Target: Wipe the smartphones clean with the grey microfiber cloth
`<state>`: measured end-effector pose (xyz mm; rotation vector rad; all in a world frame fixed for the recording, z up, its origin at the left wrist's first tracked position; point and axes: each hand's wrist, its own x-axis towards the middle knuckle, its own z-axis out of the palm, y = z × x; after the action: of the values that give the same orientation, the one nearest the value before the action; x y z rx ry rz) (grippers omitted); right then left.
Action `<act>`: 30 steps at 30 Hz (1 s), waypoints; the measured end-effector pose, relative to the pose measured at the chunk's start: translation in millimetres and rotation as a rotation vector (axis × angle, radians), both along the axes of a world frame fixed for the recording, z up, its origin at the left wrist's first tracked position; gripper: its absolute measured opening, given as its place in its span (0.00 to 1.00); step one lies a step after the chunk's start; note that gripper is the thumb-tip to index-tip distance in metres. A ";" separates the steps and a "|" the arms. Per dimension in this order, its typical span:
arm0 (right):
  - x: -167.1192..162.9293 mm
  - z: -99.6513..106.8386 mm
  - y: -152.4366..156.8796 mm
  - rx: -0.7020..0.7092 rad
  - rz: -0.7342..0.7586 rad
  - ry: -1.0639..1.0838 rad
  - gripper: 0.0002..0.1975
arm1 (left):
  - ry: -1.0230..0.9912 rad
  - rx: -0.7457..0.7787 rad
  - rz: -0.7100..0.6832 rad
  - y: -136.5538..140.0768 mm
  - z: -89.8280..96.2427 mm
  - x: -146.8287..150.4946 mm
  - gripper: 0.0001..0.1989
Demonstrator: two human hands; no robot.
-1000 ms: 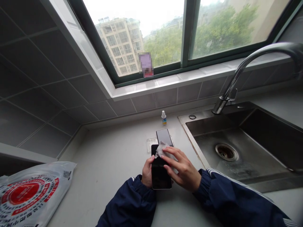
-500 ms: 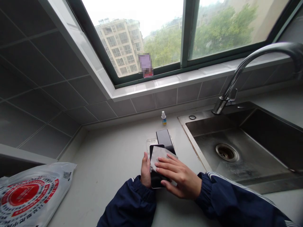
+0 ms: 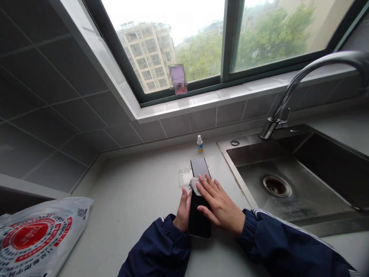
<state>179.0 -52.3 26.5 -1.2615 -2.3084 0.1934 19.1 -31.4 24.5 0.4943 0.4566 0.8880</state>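
Note:
My left hand [image 3: 182,211] grips a dark smartphone [image 3: 199,221] by its left edge, thumb along the side. Over the phone's upper end, my right hand [image 3: 219,202] presses a light grey cleaning cloth [image 3: 196,187] flat under its fingers; part of the cloth is hidden by them. Just beyond, a second smartphone [image 3: 199,167] lies on the counter, its lower end covered by my fingers and the cloth. A clear phone case [image 3: 184,177] lies to its left. Farther back stands a small white spray bottle [image 3: 200,144] with a blue and yellow label.
To the right is a steel sink [image 3: 252,198] with a curved chrome faucet [image 3: 284,96]. A white plastic bag [image 3: 66,219] with red print sits at the lower left of the pale counter [image 3: 129,192]. Behind run a tiled wall and a window.
My right hand has slid the cloth up to the top end of the held phone, baring more of its screen. The held phone has shifted slightly right and nearer to me.

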 end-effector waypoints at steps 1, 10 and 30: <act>0.2 -0.9 0.4 -0.002 -0.022 0.001 0.35 | 0.014 0.000 -0.010 -1.1 -0.4 -0.2 0.37; -1.4 1.7 -2.6 0.028 0.027 0.005 0.34 | 0.058 0.055 -0.010 -3.6 1.2 1.6 0.38; -1.6 3.1 -4.0 0.073 -0.025 0.058 0.35 | 0.060 0.135 -0.080 -6.5 -0.2 1.8 0.37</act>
<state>177.3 -56.3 29.5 -1.2319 -2.2289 0.1343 20.9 -37.9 24.4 0.6596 0.4301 0.8322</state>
